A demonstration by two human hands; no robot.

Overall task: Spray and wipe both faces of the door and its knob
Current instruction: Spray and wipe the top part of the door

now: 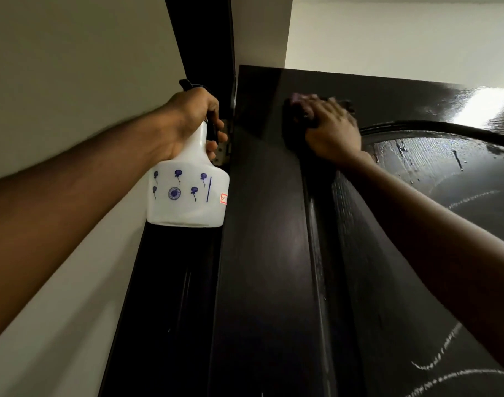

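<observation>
- Left hand [193, 121] clenched round spray bottle [187, 193] neck, beside the hinge [223, 150].
- Right hand [331, 130] flat, pressing cloth [302, 107] on door [262, 224] top corner.
- Risk: unpinched cloth may slip; wet panel [445, 167] may streak.

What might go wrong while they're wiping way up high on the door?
1. The left hand holds the spray bottle right beside the hinge. If the door swings, fingers might get pinched there.
2. The right hand presses the cloth near the door's top with the arm stretched out, so it may slip on the wet surface.
3. The wet streaks lower on the panel could dry into marks if missed.
</observation>
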